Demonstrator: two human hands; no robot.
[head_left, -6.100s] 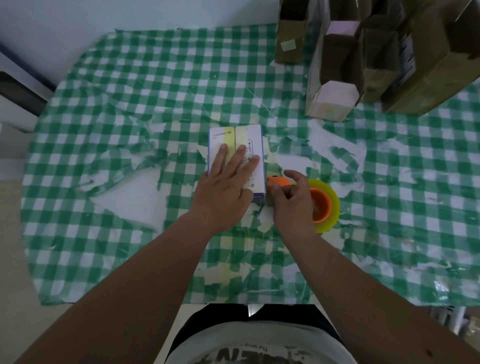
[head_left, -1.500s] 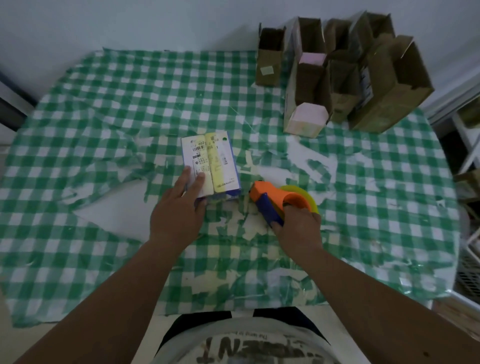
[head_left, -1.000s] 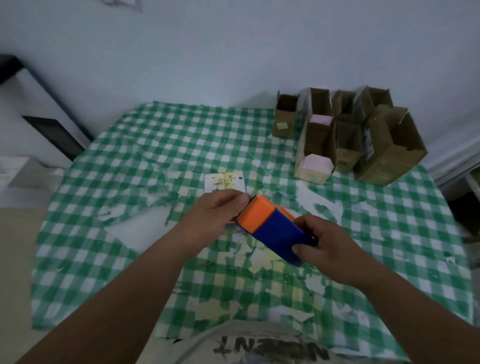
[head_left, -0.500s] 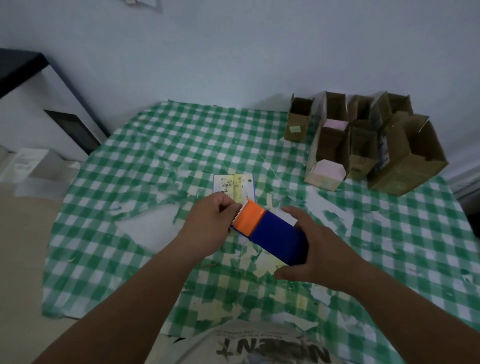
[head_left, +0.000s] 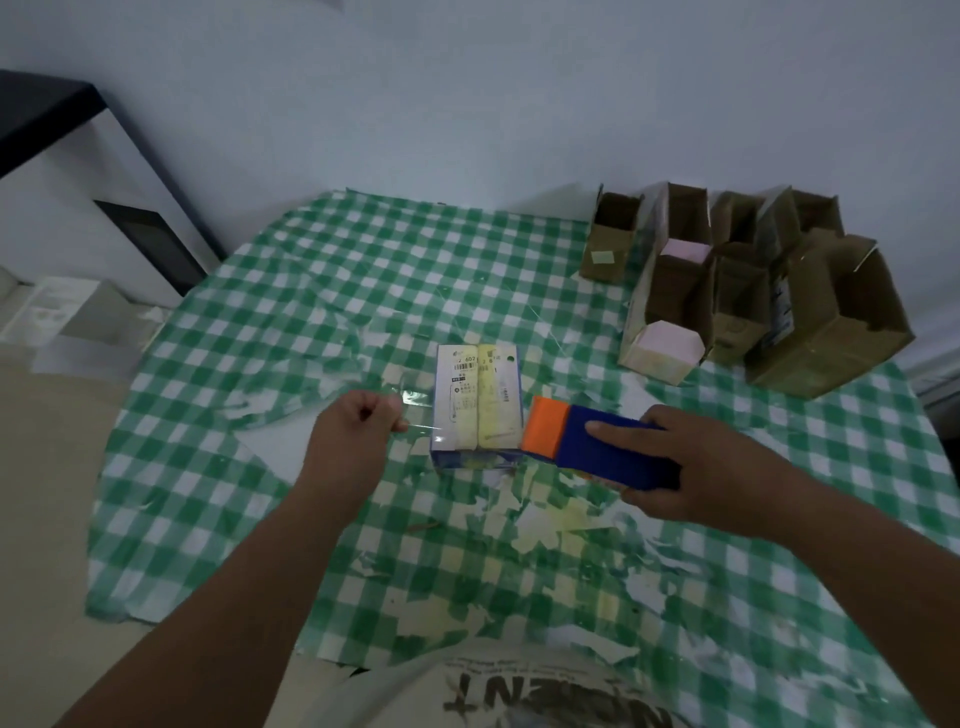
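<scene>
Since half a second ago the left hand has gone away from the tape dispenser to the left, and a strip of clear tape is now drawn out between them. Before, this hand was right at the orange front of the dispenser; now it is left of the small box, while the dispenser is just right of it.

The left hand is closed, its fingers curled, and it pinches the free end of the tape. From there the strip runs to the right across the top of the small box towards the orange head. I cannot tell if the tape already touches the box top. The right hand holds the blue body of the dispenser from the right side, with one finger lying along its top and the others wrapped under it.

The small box – white and yellow on top, blue at its near side – lies flat near the middle of the table, which has a green checked cloth, much worn at the near part. At the far right stands a group of open cardboard boxes; one of them, with a pink panel, is the nearest to the small box but well apart from it.
</scene>
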